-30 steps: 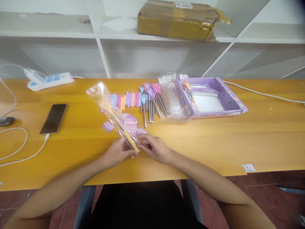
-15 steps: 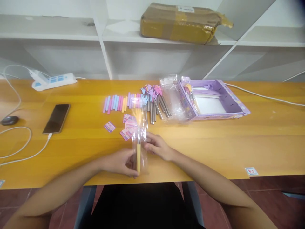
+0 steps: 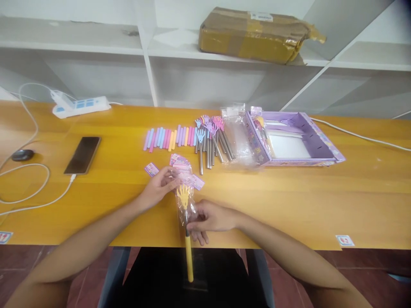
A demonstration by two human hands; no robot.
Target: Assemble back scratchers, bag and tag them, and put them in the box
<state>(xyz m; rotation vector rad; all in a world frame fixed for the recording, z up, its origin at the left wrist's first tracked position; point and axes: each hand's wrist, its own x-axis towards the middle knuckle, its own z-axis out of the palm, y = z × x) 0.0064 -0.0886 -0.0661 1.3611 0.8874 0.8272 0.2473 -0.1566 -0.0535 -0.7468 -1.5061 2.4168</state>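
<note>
A yellow hand-shaped back scratcher (image 3: 189,259) with a metal shaft lies in a clear plastic bag (image 3: 180,212), its claw end pointing away from me and its handle over the table's front edge. My right hand (image 3: 213,217) is closed around the bagged shaft. At the bag's far end my left hand (image 3: 160,186) pinches the plastic, close to the small printed cards (image 3: 179,161). One pink-purple card (image 3: 196,182) lies at an angle by the bag's top; whether it is inside cannot be told.
Several coloured handle tubes (image 3: 167,137) lie in a row behind the cards. Beside them are more back scratchers (image 3: 210,145), a stack of clear bags (image 3: 237,137) and a purple open box (image 3: 324,137). At left are a phone (image 3: 82,155), a mouse (image 3: 22,155) and a power strip (image 3: 81,107).
The bagged back scratcher has come closer to me, its handle now past the table edge. My left hand has moved from the handle to the bag's far end; my right hand now grips the shaft.
</note>
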